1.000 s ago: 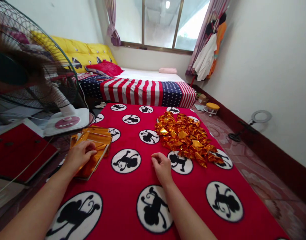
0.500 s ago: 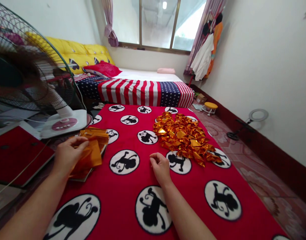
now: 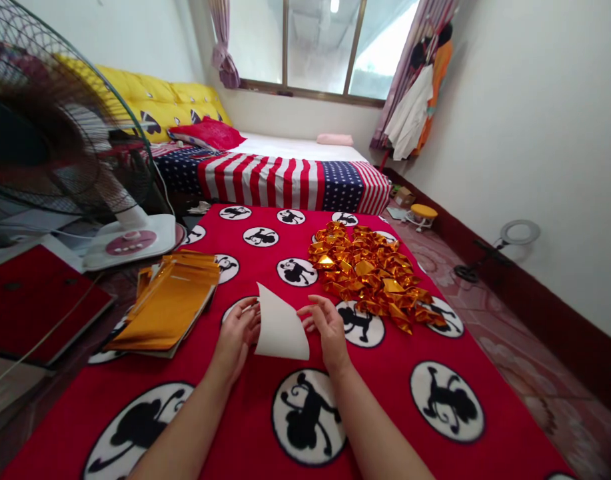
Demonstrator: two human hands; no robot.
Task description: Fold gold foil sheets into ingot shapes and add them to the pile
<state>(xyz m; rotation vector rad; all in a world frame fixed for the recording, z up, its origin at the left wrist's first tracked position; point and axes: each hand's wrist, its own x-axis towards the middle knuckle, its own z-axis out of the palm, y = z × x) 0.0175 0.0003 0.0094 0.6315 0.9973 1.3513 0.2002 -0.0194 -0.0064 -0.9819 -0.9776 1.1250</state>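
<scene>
A curved sheet of foil paper, its pale side facing up, is between my two hands above the red monkey-print cloth. My left hand is closed on its left edge, thumb near the top and fingers partly hidden behind it. At the sheet's right edge is my right hand, with loosely bent fingers apart; whether they touch the paper is hard to see. Off to the left lies a stack of orange-gold foil sheets. Beyond my right hand is a pile of folded gold foil pieces.
A standing fan with turning blades is at the left, behind a red box-like object. Past the cloth's far edge is a bed with a stars-and-stripes cover. On the right floor are a yellow stool and a ring-light stand.
My left hand has moved right from the foil stack, bringing a sheet to the middle, its pale side now up. My right hand has stayed close to its place, its fingers more spread.
</scene>
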